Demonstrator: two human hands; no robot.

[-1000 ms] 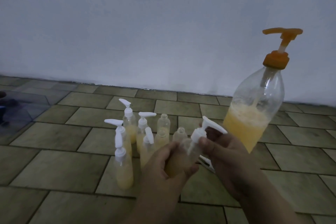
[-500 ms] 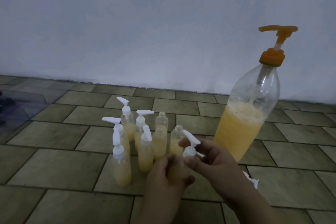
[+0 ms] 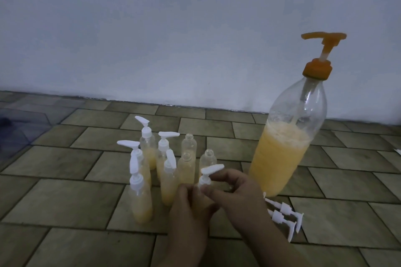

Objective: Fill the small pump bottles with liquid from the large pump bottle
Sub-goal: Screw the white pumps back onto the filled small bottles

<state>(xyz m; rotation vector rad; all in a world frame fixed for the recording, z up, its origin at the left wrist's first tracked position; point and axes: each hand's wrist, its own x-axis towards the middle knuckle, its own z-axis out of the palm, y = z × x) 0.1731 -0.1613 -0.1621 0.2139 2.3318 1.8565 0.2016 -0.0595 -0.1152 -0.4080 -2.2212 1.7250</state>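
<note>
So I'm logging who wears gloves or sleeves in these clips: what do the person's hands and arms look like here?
Both hands are bare: no gloves, and no rings, watch or wristband show on the left hand or the right hand. The forearms are uncovered as far as the frame's bottom edge, with no sleeve in view. Dim light hides finer detail.

held small bottle (image 3: 200,196) mostly hidden behind fingers (image 3: 188,193), forearms cut off below

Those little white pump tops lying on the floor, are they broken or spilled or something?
Nothing looks spilled or broken. The loose white plastic pump tops lie on their sides on the brown tiled floor beside the big clear bottle with the orange pump. Three small clear bottles stand open without tops.
</note>
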